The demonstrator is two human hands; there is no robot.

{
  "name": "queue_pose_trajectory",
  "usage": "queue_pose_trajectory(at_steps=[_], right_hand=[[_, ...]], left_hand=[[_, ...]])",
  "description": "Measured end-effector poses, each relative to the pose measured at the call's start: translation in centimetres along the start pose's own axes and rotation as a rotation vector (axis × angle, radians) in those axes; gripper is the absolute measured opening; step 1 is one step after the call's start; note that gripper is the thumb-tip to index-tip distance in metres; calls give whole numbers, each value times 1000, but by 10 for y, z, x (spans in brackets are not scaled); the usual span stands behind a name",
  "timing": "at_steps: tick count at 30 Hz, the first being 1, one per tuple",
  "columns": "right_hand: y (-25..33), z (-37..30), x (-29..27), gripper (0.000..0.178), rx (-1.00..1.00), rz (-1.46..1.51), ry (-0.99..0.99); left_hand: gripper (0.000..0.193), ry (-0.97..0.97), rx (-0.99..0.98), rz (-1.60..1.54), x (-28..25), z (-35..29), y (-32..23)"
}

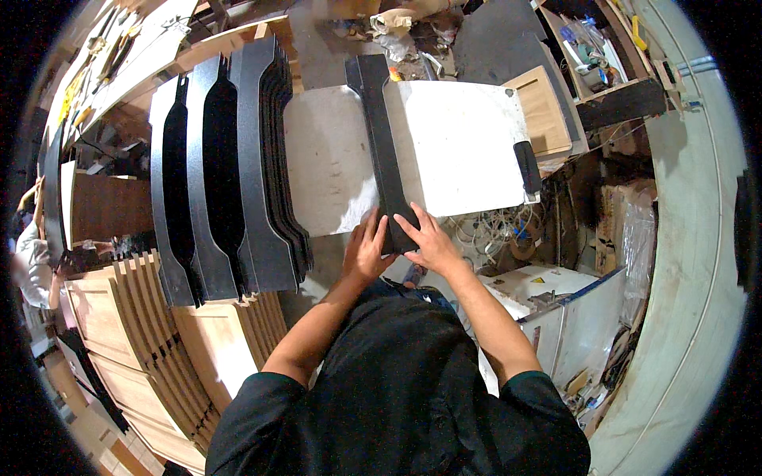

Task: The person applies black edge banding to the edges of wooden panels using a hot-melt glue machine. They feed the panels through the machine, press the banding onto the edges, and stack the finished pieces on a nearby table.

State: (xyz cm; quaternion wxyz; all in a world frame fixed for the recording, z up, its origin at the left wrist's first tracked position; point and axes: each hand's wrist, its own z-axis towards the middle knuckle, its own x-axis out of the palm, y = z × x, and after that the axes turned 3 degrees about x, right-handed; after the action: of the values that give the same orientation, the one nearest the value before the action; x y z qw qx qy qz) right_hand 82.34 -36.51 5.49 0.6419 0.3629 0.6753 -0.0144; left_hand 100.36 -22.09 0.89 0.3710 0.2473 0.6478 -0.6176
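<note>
A long, narrow black panel point(379, 135) with wider, flared ends lies lengthwise on the white tabletop point(460, 143), pointing away from me. Its near end reaches past the table's front edge toward my body. My left hand point(367, 250) grips the left side of that end, fingers stretched along the edge. On the opposite side my right hand point(432, 247) holds the same end, its fingers somewhat spread over the surface. Both thumbs are by the end nearest me. To the left, several similarly shaped black panels point(266, 174) stand close together in a row.
Light wooden panels point(119, 325) are stacked at the lower left. A wooden door panel point(540, 111) and a small black block point(525, 168) are at the table's right end. Loose cables point(500, 230) and a white cabinet point(571, 309) lie right of me. Another person point(36, 262) is at far left.
</note>
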Motion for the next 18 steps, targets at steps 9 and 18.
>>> queue_pose_trajectory(at_steps=[9,18], right_hand=[[3,-4,3,112,-2,17,-30],[6,-9,0,107,-9,-23,-58]], left_hand=[[108,19,-27,-15,7,0,1],[111,-46,-31,-83,17,-6,3]])
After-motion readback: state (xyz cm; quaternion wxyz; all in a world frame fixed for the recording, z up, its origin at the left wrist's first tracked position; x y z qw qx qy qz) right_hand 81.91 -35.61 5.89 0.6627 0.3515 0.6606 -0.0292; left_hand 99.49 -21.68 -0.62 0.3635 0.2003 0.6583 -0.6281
